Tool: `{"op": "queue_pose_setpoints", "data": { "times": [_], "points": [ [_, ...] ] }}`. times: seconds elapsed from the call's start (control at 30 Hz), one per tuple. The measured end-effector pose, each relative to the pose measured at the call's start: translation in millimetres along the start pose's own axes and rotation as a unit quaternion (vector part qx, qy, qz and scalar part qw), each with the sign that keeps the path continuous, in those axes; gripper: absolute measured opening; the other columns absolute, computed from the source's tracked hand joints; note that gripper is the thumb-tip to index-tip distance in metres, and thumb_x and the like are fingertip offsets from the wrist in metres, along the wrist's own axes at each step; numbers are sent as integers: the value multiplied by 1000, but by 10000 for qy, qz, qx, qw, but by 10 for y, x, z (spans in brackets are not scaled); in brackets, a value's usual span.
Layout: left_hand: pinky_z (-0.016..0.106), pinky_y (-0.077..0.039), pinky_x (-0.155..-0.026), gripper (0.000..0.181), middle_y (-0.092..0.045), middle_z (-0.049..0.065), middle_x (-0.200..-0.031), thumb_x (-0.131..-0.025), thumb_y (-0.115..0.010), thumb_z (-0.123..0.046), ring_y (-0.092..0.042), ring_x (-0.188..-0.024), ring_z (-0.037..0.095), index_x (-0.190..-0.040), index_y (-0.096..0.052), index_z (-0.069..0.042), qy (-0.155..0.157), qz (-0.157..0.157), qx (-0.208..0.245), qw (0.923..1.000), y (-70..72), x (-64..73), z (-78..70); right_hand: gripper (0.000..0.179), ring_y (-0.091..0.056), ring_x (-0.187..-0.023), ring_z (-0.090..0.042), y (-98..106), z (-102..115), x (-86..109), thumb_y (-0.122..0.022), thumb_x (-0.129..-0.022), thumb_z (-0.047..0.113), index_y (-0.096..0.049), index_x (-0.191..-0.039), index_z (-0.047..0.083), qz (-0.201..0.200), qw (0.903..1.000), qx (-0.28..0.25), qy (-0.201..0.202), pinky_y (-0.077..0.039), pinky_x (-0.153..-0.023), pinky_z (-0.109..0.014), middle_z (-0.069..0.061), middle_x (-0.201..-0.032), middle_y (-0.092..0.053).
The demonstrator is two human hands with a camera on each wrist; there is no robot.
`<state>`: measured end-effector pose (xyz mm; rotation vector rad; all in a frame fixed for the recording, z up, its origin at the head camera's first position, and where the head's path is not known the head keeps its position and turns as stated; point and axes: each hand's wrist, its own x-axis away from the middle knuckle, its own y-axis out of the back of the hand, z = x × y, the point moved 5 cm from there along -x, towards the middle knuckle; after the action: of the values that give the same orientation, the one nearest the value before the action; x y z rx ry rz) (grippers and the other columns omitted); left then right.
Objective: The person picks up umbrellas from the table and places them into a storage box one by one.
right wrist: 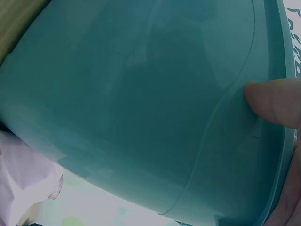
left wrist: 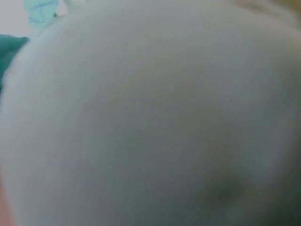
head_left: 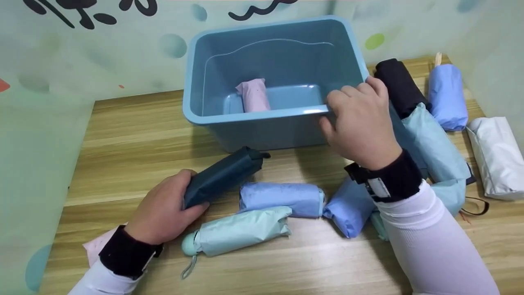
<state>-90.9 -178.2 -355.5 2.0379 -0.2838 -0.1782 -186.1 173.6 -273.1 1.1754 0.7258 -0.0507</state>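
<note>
My left hand (head_left: 166, 207) grips the near end of a dark navy folded umbrella (head_left: 223, 176), whose far end with a small loop points toward the bin. At the front right corner of a blue plastic bin (head_left: 266, 119), my right hand (head_left: 362, 123) holds the rim. The right wrist view shows the thumb (right wrist: 273, 101) against the bin's outer wall. Inside the bin lies a pink folded umbrella (head_left: 254, 96). A mint folded umbrella (head_left: 245, 231) with a strap and a blue folded umbrella (head_left: 280, 199) lie near my left hand. A pale blur fills most of the left wrist view.
Right of the bin lie a black bundle (head_left: 400, 86), a blue one (head_left: 447, 96), a light teal one (head_left: 436, 139) and a white one (head_left: 497, 157). Another blue bundle (head_left: 351, 209) is partly behind my right wrist. Pink fabric (head_left: 96, 246) shows beside my left wrist. A patterned wall stands behind.
</note>
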Motion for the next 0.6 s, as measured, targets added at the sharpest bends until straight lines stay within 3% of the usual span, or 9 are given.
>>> {"op": "queue_pose_setpoints", "data": {
  "times": [0.2, 0.6],
  "points": [
    [44, -49, -77, 49, -69, 8, -102, -87, -82, -23, -60, -86, 22, -128, -60, -5, -134, -478, 613, 9969, 139, -6, -145, 25, -47, -77, -43, -6, -6, 5, -68, -89, 13, -51, -75, 2, 125, 9999, 100, -21, -29, -115, -66, -18, -71, -53],
    [44, -48, -78, 50, -70, 13, -106, -91, -79, -21, -61, -89, 26, -133, -58, -4, 99, -1071, 1693, 9797, 410, -159, -476, 26, -48, -76, -43, 2, 9, 6, -72, -88, 13, -52, -75, 2, 23, 10000, 27, -27, -31, -114, -65, -18, -71, -54]
  ]
}}
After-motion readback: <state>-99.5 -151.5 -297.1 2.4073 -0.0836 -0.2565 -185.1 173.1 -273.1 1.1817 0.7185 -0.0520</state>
